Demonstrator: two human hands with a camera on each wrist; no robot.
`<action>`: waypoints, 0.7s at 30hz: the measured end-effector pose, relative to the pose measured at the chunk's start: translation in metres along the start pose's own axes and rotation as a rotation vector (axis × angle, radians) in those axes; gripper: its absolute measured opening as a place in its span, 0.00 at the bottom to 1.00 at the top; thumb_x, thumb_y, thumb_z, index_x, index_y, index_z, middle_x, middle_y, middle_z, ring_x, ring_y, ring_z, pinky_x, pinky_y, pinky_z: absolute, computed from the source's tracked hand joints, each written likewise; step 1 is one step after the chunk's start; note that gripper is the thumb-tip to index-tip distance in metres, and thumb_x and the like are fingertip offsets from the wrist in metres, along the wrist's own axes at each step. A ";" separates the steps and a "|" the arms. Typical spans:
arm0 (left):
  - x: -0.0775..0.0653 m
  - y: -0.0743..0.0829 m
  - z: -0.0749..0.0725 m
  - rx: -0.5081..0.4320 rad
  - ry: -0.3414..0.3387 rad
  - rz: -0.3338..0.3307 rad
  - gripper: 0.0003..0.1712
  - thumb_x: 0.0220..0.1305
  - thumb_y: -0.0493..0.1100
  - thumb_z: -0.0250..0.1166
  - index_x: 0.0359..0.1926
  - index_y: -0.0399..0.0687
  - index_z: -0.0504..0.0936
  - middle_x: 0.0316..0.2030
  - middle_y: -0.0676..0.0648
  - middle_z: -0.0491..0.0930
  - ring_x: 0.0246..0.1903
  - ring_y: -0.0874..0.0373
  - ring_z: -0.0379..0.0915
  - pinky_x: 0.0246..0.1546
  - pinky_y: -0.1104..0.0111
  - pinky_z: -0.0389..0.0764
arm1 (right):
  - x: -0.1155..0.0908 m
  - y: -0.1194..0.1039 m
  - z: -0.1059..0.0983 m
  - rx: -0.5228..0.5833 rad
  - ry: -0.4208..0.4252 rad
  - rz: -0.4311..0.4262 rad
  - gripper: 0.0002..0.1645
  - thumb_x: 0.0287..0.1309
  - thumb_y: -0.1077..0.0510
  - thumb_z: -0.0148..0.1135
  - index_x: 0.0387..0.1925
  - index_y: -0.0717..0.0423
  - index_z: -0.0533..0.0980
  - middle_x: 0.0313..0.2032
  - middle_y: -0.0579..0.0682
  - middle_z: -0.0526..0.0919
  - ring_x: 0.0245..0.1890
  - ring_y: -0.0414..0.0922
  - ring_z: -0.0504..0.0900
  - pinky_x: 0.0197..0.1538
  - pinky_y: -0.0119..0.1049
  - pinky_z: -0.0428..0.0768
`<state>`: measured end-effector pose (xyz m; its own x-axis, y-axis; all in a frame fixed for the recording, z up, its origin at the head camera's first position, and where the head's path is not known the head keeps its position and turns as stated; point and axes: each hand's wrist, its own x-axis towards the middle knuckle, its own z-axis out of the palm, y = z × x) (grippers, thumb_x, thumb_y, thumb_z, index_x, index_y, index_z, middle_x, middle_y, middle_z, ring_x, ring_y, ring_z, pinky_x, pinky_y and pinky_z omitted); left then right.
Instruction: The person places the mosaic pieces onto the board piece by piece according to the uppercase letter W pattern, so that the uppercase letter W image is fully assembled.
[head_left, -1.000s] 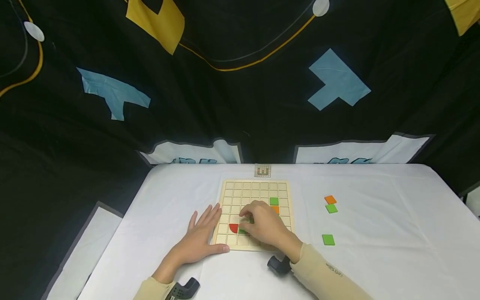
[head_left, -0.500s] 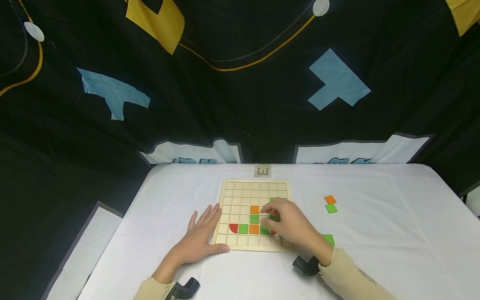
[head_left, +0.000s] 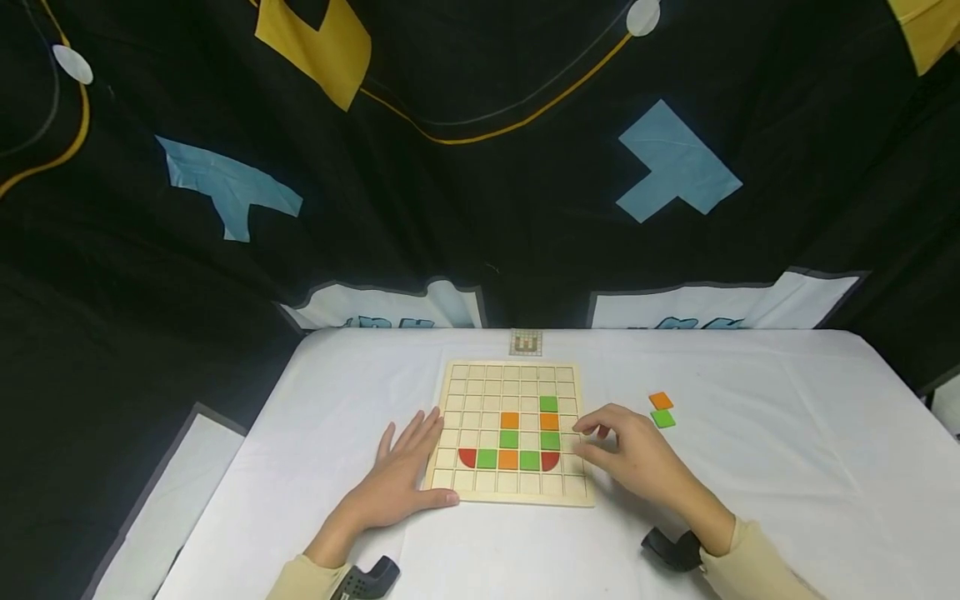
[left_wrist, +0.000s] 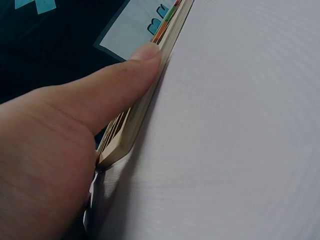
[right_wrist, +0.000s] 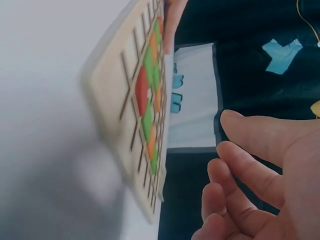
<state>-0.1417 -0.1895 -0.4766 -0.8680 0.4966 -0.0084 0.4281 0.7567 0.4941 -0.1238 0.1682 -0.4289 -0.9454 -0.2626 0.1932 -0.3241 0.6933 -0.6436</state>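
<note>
A square wooden grid board (head_left: 472, 389) lies on the white table, with green, orange and red tiles set in some cells. Two quarter-round red tiles (head_left: 551, 461) end its lower coloured row. My left hand (head_left: 397, 483) rests against the board's left edge, fingers spread; in the left wrist view its thumb (left_wrist: 145, 55) lies on the near rim. Over the board's right edge hovers my right hand (head_left: 637, 454), fingers loosely bent. In the right wrist view a gap shows between thumb and index finger (right_wrist: 245, 162), nothing between them.
Loose on the table to the right lie an orange tile (head_left: 661, 400) and a green tile (head_left: 663, 418). A small patterned card (head_left: 526, 342) sits behind the board. Black cloth (head_left: 480, 208) hangs past the table's far edge.
My right hand has moved rightward from the middle of the board to its right edge, uncovering the tiles. It now covers the spot of the nearer green tile. My left hand stays put.
</note>
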 end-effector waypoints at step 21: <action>-0.002 0.001 -0.002 0.020 -0.009 -0.005 0.66 0.56 0.75 0.65 0.79 0.38 0.48 0.80 0.43 0.42 0.78 0.43 0.31 0.71 0.38 0.27 | -0.053 0.043 -0.024 0.031 0.061 0.106 0.15 0.53 0.59 0.76 0.44 0.50 0.84 0.33 0.42 0.78 0.26 0.36 0.70 0.27 0.30 0.71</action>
<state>-0.1403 -0.1904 -0.4747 -0.8677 0.4967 -0.0186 0.4290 0.7673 0.4767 -0.0880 0.2282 -0.4486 -0.9750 -0.1466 0.1669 -0.2216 0.6934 -0.6856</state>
